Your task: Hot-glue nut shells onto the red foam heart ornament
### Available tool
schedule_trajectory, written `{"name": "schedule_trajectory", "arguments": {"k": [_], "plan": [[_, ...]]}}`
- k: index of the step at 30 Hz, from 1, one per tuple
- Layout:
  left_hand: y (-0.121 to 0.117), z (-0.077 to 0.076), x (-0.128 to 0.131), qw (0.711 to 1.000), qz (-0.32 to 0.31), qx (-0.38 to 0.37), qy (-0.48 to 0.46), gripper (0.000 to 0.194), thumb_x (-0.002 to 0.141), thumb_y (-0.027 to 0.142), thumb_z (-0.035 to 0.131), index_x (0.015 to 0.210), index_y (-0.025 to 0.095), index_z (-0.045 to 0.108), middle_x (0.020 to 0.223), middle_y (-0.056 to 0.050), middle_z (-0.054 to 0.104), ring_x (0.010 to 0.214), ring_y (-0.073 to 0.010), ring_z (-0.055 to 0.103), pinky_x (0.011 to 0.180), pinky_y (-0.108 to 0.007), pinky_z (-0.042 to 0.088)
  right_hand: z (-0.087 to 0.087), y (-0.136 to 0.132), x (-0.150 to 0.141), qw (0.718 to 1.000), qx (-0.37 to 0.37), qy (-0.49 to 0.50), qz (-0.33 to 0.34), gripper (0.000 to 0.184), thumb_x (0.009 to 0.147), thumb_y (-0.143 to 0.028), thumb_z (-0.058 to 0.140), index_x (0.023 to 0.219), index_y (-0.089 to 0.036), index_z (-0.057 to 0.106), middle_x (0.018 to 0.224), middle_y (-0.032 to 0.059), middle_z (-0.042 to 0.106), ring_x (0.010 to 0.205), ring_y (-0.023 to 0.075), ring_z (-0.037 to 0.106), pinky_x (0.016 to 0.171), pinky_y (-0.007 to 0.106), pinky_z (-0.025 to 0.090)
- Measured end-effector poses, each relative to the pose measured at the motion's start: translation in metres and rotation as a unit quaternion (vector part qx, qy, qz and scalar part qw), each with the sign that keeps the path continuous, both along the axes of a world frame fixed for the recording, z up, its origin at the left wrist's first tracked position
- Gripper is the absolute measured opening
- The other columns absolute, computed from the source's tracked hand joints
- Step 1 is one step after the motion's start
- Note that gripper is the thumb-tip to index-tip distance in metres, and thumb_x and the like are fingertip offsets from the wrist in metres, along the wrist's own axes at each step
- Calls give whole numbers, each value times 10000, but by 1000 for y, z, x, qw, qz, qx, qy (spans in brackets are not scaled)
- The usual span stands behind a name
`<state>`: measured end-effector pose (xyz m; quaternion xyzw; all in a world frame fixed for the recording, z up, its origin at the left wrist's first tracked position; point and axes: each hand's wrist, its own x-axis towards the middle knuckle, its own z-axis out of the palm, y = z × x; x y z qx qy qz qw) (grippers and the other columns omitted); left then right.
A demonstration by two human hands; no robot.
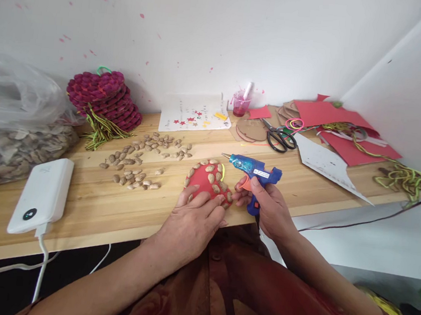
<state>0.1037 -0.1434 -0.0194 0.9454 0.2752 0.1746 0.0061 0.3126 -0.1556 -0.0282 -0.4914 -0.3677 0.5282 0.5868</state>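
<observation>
A round red card disc (201, 177) lies near the table's front edge, with peanuts (211, 178) in their shells along its rim and in a line inside it. My left hand (190, 223) rests over its lower part, fingers bent down on the disc and on peanuts at the lower right. Some of the disc is hidden under that hand. In my right hand (274, 212) is a blue glue gun (249, 167) with an orange trigger, its nozzle pointing left above the disc. Left of the disc, many loose peanuts (148, 147) are scattered on the wood.
At left stand a white power bank (43, 195) with a cable, a plastic bag of peanuts (19, 150) and a purple tasselled craft piece (106, 96). Behind are a sheet with stars (172, 108) and a pink cup (240, 106). Scissors (278, 138), red card (320, 114) and cord (403, 182) lie right.
</observation>
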Motion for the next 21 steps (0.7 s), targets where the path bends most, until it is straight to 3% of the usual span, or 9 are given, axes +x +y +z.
{"name": "schedule_trajectory", "arguments": {"k": [15, 21], "plan": [[2, 1, -2, 1000, 1, -17, -22, 164, 1064, 235, 511, 1017, 209, 666, 1238, -21, 766, 1024, -222, 653, 1104, -484, 292, -1, 2, 0, 1000, 3, -11, -4, 406, 883, -605, 717, 894, -201, 678, 849, 37, 730, 721, 186, 718, 671, 320, 591], [19, 21, -8, 992, 11, -75, -103, 200, 1062, 287, 540, 966, 236, 707, 1198, -8, 781, 1112, -211, 647, 1064, -456, 311, -2, 2, 0, 1000, 6, -4, -3, 416, 876, -615, 719, 897, -201, 679, 864, 41, 733, 714, 186, 719, 654, 318, 588]]}}
